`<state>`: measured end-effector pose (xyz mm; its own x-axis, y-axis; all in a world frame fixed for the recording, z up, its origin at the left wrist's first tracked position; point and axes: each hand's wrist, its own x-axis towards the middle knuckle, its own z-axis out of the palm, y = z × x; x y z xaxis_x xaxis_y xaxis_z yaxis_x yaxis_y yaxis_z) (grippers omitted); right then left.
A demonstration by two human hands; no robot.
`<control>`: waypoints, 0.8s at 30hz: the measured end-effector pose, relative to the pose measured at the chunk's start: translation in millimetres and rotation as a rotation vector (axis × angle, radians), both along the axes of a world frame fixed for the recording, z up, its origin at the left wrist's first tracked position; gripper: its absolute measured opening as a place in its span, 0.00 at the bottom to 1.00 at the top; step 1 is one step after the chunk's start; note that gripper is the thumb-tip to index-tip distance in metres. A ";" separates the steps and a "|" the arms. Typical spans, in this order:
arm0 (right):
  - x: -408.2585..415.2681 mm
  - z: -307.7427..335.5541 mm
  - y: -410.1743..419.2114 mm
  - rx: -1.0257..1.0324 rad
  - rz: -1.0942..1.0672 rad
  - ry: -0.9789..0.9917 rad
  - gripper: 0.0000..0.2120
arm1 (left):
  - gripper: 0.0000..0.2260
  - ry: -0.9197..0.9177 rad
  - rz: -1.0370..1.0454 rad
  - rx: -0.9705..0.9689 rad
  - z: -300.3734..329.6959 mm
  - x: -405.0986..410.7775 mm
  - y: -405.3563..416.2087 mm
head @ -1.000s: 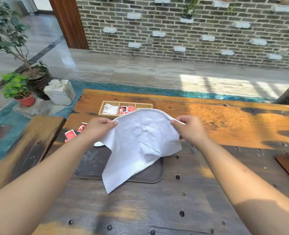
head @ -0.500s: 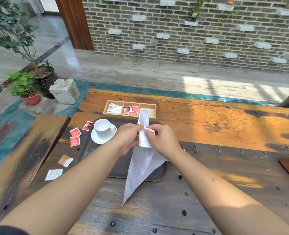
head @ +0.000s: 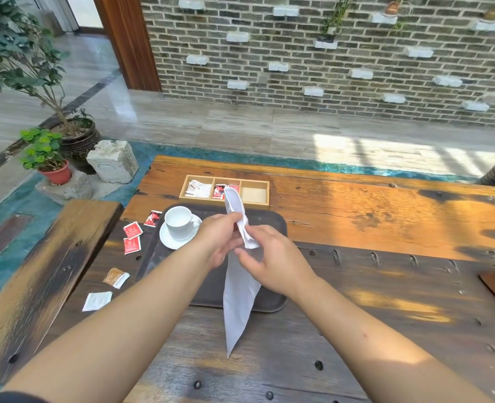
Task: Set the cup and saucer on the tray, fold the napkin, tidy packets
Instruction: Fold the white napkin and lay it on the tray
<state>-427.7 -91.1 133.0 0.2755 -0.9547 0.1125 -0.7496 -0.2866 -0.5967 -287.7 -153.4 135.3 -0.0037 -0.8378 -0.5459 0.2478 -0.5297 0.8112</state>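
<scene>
A white napkin (head: 238, 298) hangs folded in half above the dark tray (head: 271, 225), its point reaching the table's near planks. My left hand (head: 220, 242) pinches its upper edges together. My right hand (head: 272, 263) is just below and right of the pinch, fingers curled at the cloth; whether it grips is unclear. A white cup (head: 179, 222) stands on its saucer (head: 169, 242) at the tray's far left corner. Red packets (head: 132, 238) lie left of the tray. An orange packet (head: 115, 277) and a white packet (head: 96, 301) lie nearer me.
A wooden three-compartment box (head: 255, 193) behind the tray holds white and red packets; its right compartment shows none. The wooden table (head: 385, 228) stretches right. A wooden bench (head: 37, 286) is at left, potted plants (head: 48, 158) and a stone block (head: 112, 161) beyond.
I brought the spread napkin's two top corners together, so it now hangs as a narrow fold. The cup and saucer became visible. My right hand has slid slightly down the cloth.
</scene>
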 end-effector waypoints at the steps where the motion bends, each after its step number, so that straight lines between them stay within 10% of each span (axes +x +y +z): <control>1: 0.9 -0.5 0.6 -0.015 -0.002 0.030 0.25 | 0.10 0.011 -0.004 0.008 0.3 0.9 0.6; 12: -5.5 7.0 -7.0 -0.151 -0.128 -0.102 0.14 | 0.13 -0.468 -0.005 -0.065 -5.9 50.7 -32.3; 21: -24.3 23.0 -21.3 -0.107 -0.134 -0.228 0.15 | 0.49 -0.914 -0.751 -0.633 -3.2 98.3 -59.2; 24: -30.7 28.5 -29.8 -0.074 -0.154 -0.264 0.13 | 0.31 -1.063 -0.857 -0.644 4.7 94.8 -72.3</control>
